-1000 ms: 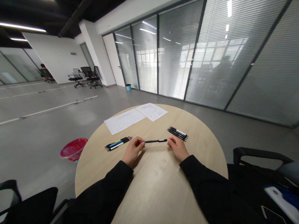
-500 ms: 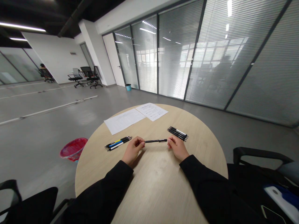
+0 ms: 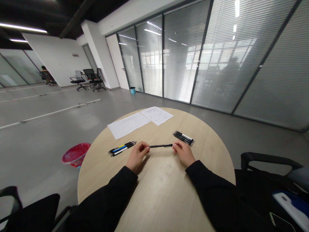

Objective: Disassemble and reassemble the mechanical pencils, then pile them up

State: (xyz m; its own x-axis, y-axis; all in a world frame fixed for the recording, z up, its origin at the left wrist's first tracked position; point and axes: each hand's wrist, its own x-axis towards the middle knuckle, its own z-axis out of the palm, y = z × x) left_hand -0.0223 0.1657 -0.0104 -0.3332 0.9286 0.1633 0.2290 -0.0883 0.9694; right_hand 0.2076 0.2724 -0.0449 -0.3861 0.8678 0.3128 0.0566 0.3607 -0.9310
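1. Well, we see a black pen [image 3: 161,146] held crosswise between our two hands, over the near part of a round light-wood table [image 3: 159,193]. Its long axis runs almost straight from left to right, across our body, and we cannot tell if it touches the table top
2. The left hand [image 3: 137,158] and the right hand [image 3: 183,154] are about equally near to it, one at each end. Both hands are curled, not spread, and they seem to pinch the two ends of the pen, but the view is too small to show the grip clearly
3. Just beyond the left hand lies a group of coloured pens [image 3: 122,148], with blue, yellow and white on them. Beyond the right hand lies a bundle of black pens [image 3: 183,138] with some white parts
4. Farther across the table, two printed paper sheets [image 3: 127,125] lie side by side
5. For containers, a red waste basket [image 3: 76,154] stands on the floor at our left, and its inside is hard to see. A small blue bin [image 3: 132,90] stands far away, by the glass wall [image 3: 178,54]
6. Our black sleeves [image 3: 106,199] lie over the near table edge
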